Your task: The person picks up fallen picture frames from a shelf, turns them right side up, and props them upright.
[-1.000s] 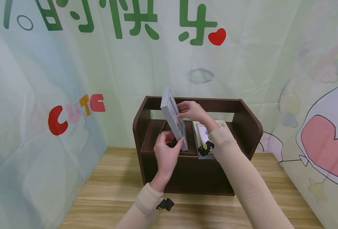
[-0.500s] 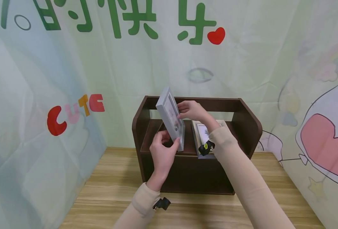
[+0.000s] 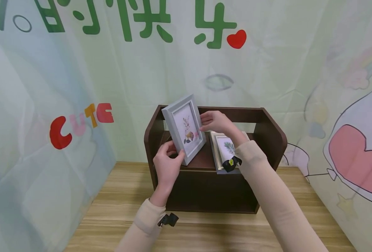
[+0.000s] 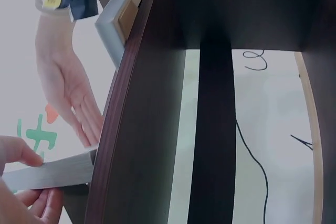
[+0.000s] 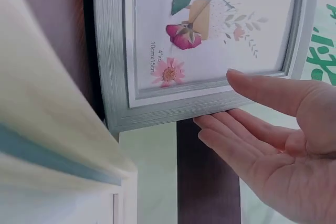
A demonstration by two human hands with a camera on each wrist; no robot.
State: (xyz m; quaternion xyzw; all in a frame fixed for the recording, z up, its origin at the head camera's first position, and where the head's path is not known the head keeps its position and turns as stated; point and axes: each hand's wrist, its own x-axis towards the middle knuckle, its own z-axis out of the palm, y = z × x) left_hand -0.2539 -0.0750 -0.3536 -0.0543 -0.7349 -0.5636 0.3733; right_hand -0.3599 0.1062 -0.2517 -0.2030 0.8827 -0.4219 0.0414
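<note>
A grey picture frame (image 3: 172, 119) with a pressed-flower print stands tilted on the dark brown shelf rack (image 3: 211, 190). My left hand (image 3: 166, 167) pinches its lower left side, thumb in front and fingers behind. The left wrist view shows the frame's narrow edge (image 4: 63, 171) between that thumb and fingers. At the frame's right side is my right hand (image 3: 218, 122), its fingers extended. In the right wrist view the fingertips of my right hand (image 5: 278, 140) are right at the frame's outer border (image 5: 173, 114), and the thumb overlaps its front.
Several picture frames (image 3: 215, 154) lie stacked on the rack's right part, the top one with a green leaf print. The rack's side panels (image 3: 271, 140) rise at both ends. It stands on a wood-grain table (image 3: 116, 217) before a printed cloth backdrop (image 3: 141, 77).
The grey frame has turned from nearly edge-on to show its front, its left side swinging left. My left hand has moved left with it; my right hand has shifted slightly right.
</note>
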